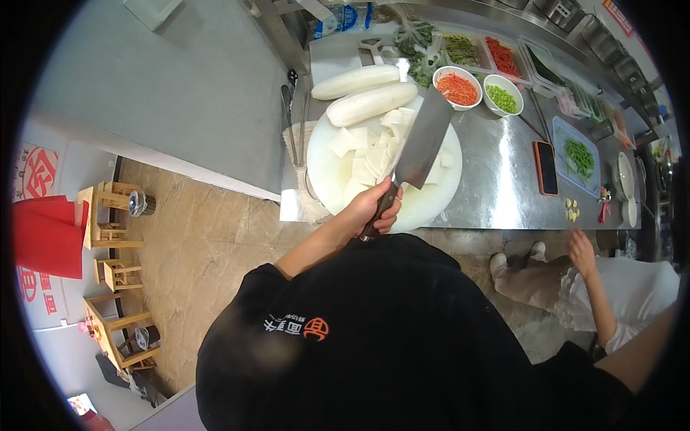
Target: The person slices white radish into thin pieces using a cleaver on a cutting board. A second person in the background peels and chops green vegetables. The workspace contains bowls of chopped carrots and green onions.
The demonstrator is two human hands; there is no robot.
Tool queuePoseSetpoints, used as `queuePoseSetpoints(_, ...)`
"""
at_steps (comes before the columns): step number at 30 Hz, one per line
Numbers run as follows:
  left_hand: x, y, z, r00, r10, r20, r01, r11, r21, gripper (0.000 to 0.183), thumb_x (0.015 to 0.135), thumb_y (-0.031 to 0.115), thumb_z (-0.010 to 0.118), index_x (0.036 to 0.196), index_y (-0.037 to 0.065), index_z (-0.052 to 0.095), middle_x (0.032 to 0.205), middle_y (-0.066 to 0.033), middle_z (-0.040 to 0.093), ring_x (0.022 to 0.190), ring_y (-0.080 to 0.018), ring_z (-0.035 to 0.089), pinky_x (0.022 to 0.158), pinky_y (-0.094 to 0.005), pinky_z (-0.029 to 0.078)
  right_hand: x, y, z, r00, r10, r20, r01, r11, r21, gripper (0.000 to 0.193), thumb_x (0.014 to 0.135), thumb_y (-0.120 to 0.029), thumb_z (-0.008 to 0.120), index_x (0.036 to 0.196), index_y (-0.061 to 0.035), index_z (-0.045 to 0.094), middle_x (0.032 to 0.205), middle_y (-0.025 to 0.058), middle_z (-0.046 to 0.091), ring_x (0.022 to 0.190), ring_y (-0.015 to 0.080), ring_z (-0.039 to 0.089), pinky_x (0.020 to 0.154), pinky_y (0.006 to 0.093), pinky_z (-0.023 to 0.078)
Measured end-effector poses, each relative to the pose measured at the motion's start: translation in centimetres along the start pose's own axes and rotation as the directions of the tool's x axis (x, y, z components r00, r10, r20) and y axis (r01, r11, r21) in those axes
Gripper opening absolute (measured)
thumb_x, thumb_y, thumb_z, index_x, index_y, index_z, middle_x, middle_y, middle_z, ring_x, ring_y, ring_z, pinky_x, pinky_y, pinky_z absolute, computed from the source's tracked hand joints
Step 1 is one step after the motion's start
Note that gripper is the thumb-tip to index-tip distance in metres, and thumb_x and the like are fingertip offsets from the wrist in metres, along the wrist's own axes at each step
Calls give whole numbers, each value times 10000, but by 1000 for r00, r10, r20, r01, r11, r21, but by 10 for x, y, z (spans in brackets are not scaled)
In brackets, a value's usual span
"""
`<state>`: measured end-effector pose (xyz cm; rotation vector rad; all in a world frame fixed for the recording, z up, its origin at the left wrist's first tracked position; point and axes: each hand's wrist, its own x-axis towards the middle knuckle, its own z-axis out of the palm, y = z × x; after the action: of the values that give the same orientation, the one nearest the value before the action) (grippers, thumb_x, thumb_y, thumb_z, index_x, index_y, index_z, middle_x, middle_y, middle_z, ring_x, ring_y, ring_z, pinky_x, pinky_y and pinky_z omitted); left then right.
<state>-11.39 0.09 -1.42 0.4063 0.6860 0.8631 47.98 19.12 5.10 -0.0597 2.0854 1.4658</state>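
Observation:
My left hand (375,208) is closed around the dark handle of a cleaver (425,140). Its broad blade points away and to the right, above a round white cutting board (424,210). Flat white slices (366,152) lie piled on the board, partly hidden by the blade. Behind them rest two long peeled white radishes, the nearer radish (371,104) and the farther radish (356,82). My right forearm (643,353) runs out past the right rim, so my right hand is out of view.
Beyond the board stand bowls of chopped red pieces (457,89) and chopped green pieces (503,98). Tongs (292,126) lie at left. A phone (545,169), garlic cloves (572,209) and a tray of green strips (578,159) sit at right. A co-worker's hand (581,251) hangs near the counter edge.

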Motion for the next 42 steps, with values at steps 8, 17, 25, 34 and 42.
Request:
queuePoseSetpoints(8,4,3,14,999,-36,29,35,999,18,436,1009,461,175,953,100,413,541,-5,358,383,-122,312,424,-271,330,-22,-128,100,958,-198,207,268,872,-409,478,883,-279,408,1360,-312,387,1497,-35,287,1352,168,286,1093,448,268)
queuePoseSetpoints(17,13,4,21,999,-39,18,38,997,62,447,1006,465,176,944,104,431,534,-12,361,376,-123,314,420,-270,329,-19,-132,67,968,22,250,8,993,-120,428,895,-285,388,1321,-252,411,1434,-9,332,1290,175,331,1066,429,292)
queuePoseSetpoints(25,25,-9,25,1000,-13,10,13,999,44,456,1001,484,210,920,102,444,539,-4,368,369,-118,319,407,-275,321,-49,-79,12,902,218,372,-323,913,248,398,905,-293,377,1283,-184,436,1365,25,384,1224,189,383,1038,410,318)
queuePoseSetpoints(34,20,-4,22,997,-70,43,67,996,67,460,988,512,216,951,108,434,541,-14,360,373,-132,321,417,-283,331,-59,43,-104,526,826,204,-771,362,524,391,916,-303,364,1239,-107,465,1286,63,442,1149,204,442,1005,389,347)
queuePoseSetpoints(42,26,-8,27,997,-17,74,8,992,123,445,1003,465,227,990,72,436,566,-30,396,392,-137,352,424,-275,346,-69,151,-275,-129,874,-469,-616,300,728,410,926,-311,353,1200,-39,490,1217,97,494,1082,217,494,977,370,373)
